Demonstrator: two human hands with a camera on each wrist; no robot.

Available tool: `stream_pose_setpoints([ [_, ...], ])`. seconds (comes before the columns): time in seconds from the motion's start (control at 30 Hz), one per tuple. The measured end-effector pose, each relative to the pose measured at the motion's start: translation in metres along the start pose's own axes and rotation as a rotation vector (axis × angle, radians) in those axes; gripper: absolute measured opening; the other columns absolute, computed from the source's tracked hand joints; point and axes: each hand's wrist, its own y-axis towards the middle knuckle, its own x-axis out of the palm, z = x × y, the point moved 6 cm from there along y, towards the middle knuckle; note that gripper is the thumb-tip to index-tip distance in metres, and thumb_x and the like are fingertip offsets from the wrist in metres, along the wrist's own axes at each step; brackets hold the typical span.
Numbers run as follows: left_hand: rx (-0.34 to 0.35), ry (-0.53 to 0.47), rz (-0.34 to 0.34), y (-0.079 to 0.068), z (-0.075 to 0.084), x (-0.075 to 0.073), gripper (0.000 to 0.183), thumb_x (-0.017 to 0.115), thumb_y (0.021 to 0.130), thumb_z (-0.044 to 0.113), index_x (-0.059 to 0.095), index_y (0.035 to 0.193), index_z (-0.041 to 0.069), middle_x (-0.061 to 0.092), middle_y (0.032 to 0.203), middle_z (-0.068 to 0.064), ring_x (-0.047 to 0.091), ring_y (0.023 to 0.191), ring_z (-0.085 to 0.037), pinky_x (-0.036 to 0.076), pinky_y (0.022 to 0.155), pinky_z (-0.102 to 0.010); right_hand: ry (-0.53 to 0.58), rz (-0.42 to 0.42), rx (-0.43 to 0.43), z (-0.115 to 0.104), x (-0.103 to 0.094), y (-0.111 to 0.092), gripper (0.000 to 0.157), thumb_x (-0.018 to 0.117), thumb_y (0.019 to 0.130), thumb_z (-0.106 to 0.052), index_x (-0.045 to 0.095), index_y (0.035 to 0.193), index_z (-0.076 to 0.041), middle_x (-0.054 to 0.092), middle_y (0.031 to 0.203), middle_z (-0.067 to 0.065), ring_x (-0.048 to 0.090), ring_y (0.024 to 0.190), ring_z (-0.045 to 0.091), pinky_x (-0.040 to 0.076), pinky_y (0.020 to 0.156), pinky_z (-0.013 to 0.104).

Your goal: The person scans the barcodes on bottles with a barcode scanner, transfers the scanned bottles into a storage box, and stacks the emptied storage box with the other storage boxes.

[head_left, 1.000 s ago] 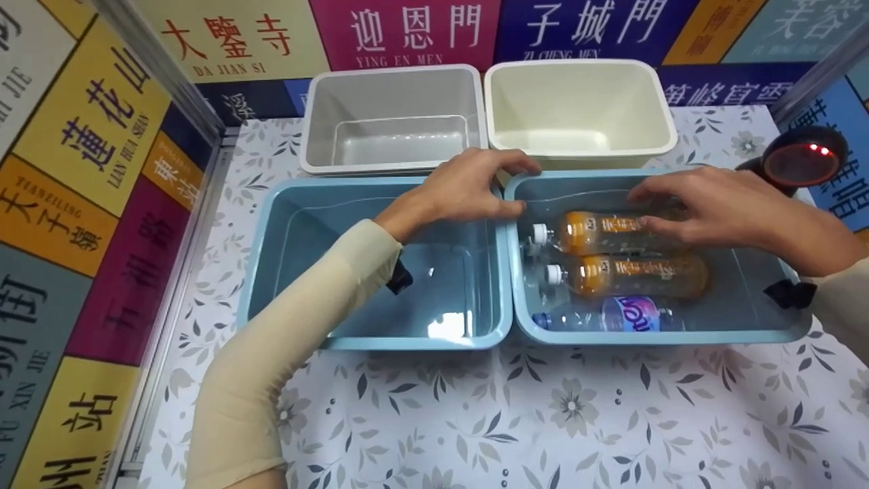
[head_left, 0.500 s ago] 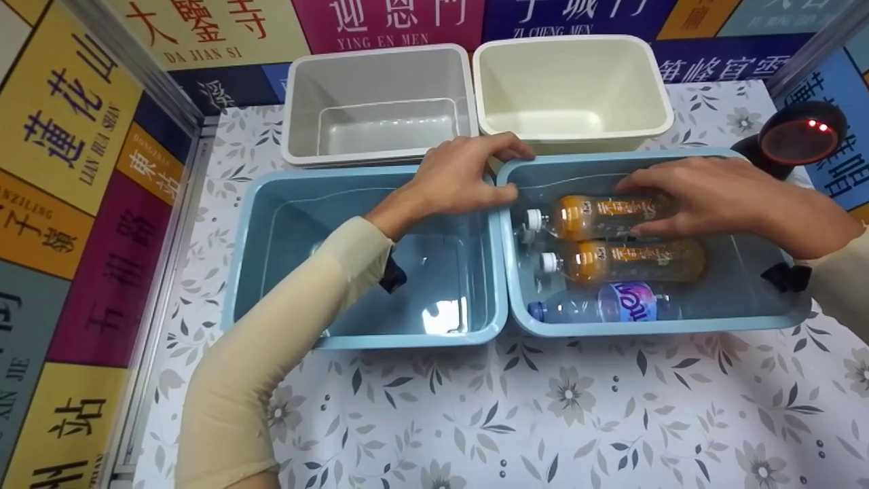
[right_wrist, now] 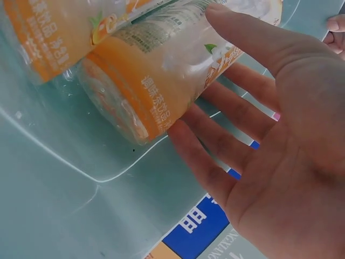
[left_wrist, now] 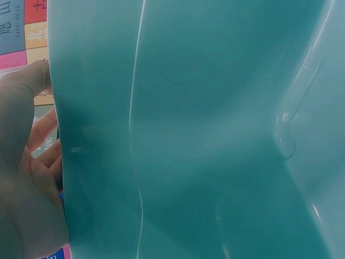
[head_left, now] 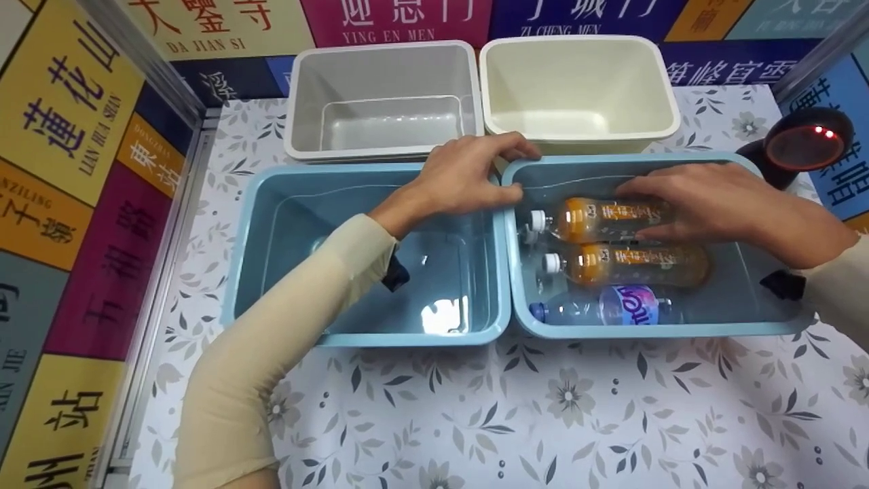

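Observation:
My left hand [head_left: 468, 173] grips the back left corner of the right blue bin [head_left: 652, 331], thumb over the side rim and fingers at the back rim. In the left wrist view its fingers [left_wrist: 47, 129] show beyond the wall of the left blue bin [left_wrist: 205, 108]. Inside the right bin, my right hand [head_left: 706, 200] holds the rear orange-labelled drink bottle [head_left: 580, 219], thumb on one side and fingers round the other, as the right wrist view shows. A second such bottle [head_left: 611, 265] lies parallel in front, then a blue-capped clear bottle [head_left: 577, 312] with a purple label.
The left blue bin [head_left: 373, 341] stands against the right one. Behind are a grey bin [head_left: 387, 88] and a cream bin [head_left: 577, 81]. A black device with red lights [head_left: 808, 146] stands at the back right. Printed panels surround the flower-patterned table [head_left: 570, 407].
My right hand has lowered onto the rear orange-labelled bottle and its fingers have closed about it. My left hand stays at the bin corner. The head view has shifted slightly.

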Motion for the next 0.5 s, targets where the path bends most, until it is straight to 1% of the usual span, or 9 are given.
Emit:
stream_pose_setpoints([
  [0.13, 0.007, 0.019, 0.011, -0.0001, 0.0003, -0.0005, 0.049, 0.071, 0.097, 0.037, 0.064, 0.146, 0.034, 0.071, 0.143, 0.011, 0.067, 0.12, -0.008, 0.053, 0.095, -0.032, -0.008, -0.006, -0.009, -0.0006, 0.0016, 0.0005, 0.067, 0.092, 0.086, -0.032, 0.067, 0.146, -0.015, 0.074, 0.134, 0.016, 0.071, 0.12, 0.043, 0.059, 0.09, 0.062],
  [0.27, 0.011, 0.039, 0.017, 0.0001, 0.0004, -0.0002, 0.05, 0.071, 0.097, 0.037, 0.064, 0.146, 0.034, 0.071, 0.144, 0.011, 0.067, 0.122, -0.008, 0.053, 0.096, -0.032, -0.008, -0.001, -0.02, -0.0017, 0.001, -0.0001, 0.062, 0.091, 0.087, -0.031, 0.068, 0.143, -0.016, 0.076, 0.131, 0.014, 0.072, 0.118, 0.04, 0.06, 0.088, 0.059],
  [0.33, 0.01, 0.034, 0.014, 0.0002, 0.0004, 0.0002, 0.05, 0.071, 0.097, 0.037, 0.064, 0.146, 0.033, 0.071, 0.144, 0.011, 0.067, 0.123, -0.008, 0.052, 0.097, -0.032, -0.003, 0.002, -0.03, -0.0015, 0.0009, -0.0011, 0.061, 0.09, 0.088, -0.03, 0.068, 0.143, -0.016, 0.076, 0.129, 0.014, 0.072, 0.116, 0.039, 0.06, 0.087, 0.058],
  [0.5, 0.004, 0.023, 0.007, -0.0001, -0.0001, 0.0005, 0.05, 0.071, 0.097, 0.038, 0.063, 0.147, 0.034, 0.07, 0.145, 0.012, 0.067, 0.121, -0.008, 0.052, 0.097, -0.032, 0.009, -0.006, -0.023, 0.0019, 0.0014, -0.005, 0.06, 0.089, 0.089, -0.027, 0.066, 0.144, -0.015, 0.075, 0.128, 0.015, 0.07, 0.115, 0.039, 0.06, 0.09, 0.062],
])
